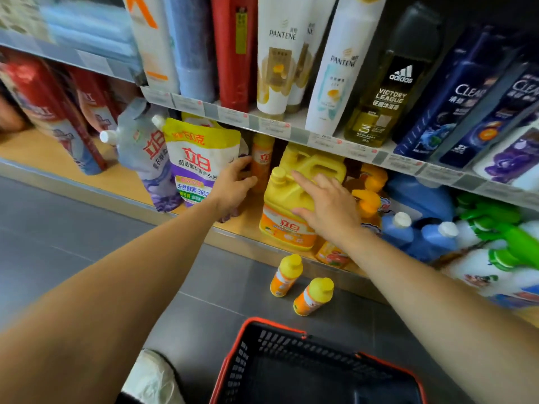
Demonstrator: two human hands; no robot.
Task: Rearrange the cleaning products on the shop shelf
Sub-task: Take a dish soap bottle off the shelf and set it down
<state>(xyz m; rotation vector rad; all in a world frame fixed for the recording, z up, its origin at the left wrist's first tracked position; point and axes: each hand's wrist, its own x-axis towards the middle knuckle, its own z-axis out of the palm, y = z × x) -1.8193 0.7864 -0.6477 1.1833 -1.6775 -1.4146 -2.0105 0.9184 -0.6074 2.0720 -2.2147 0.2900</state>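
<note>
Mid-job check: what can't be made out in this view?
Head view only.
Left hand: whether it grips the pouch or the orange bottle; contact blurred.
Items behind the jug: hidden by it and the right hand.
Price tags: blurred, too small.
Basket: cut off by the bottom edge.

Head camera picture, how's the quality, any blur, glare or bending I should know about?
Head view: strong wide-angle bending, so the shelf edge bows and the Clear bottles lean outward; centre is sharp, Pantene bottle label readable; left-edge red packs and right-edge green bottles are smeared; lighting is even, with no hard shadows or strong glare.
</note>
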